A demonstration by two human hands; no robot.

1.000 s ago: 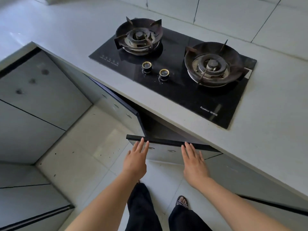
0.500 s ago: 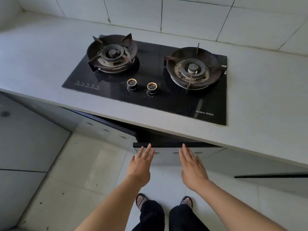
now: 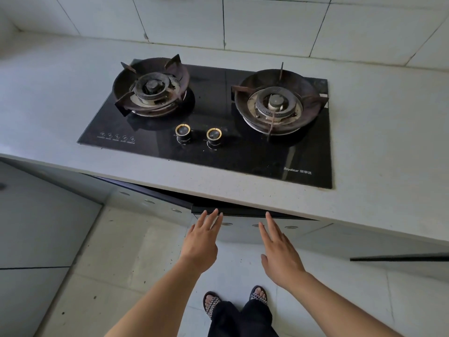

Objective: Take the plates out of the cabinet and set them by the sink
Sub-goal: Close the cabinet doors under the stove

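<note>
Our left hand (image 3: pixel 201 246) and right hand (image 3: pixel 279 251) were flat, fingers apart, gripping nothing, fingertips at the dark top edge of the cabinet door (image 3: pixel 245 229) under the surface (image 3: pixel 388 142) carrying the hob (image 3: pixel 218 142). We saw no plates.

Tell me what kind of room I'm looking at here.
Most likely a home kitchen: a two-burner gas hob is set into a pale countertop, the wall behind is tiled, and cabinet doors stand ajar below.
</note>
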